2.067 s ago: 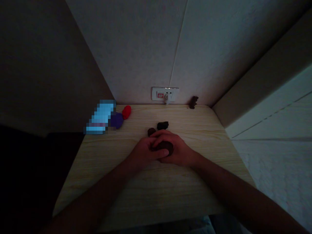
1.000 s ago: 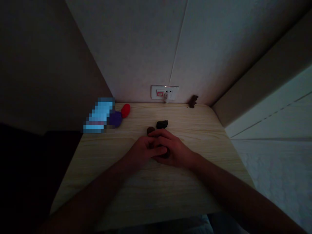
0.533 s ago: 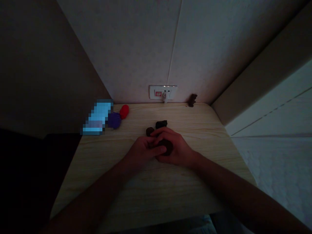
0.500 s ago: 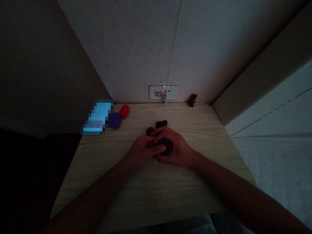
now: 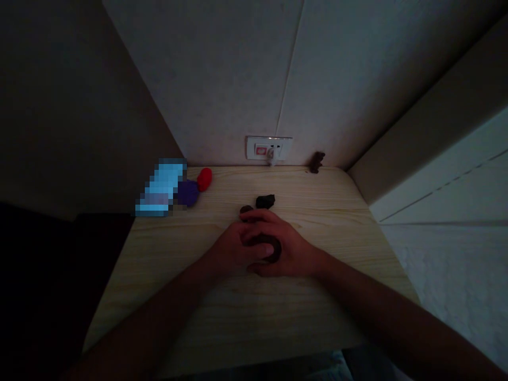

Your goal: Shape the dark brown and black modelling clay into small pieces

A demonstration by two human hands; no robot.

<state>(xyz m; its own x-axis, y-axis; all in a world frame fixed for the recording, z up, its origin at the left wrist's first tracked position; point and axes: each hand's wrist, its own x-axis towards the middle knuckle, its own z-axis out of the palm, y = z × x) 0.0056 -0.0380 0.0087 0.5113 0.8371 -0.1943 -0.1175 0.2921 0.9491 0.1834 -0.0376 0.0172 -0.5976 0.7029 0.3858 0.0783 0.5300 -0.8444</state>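
Note:
Both my hands are closed around a dark brown lump of modelling clay (image 5: 273, 255) above the middle of the table. My left hand (image 5: 234, 247) presses it with the thumb lying across the top. Curled around its far and right sides is my right hand (image 5: 291, 243), which hides part of it. Just beyond the right fingertips sits a small brown ball (image 5: 246, 210), partly covered by them. A black lump (image 5: 265, 201) lies a little farther back on the wood.
On the wooden table (image 5: 159, 296), a red lump (image 5: 205, 179) touches a purple lump (image 5: 188, 193) beside a blurred bright screen (image 5: 161, 188). A small brown figure (image 5: 317, 162) stands by the wall at the back right. A wall socket (image 5: 269, 148) holds a plug.
My left thumb has shifted slightly over the brown clay, and my hands sit a little lower in view. The whole view has moved slightly; the other things stay in place.

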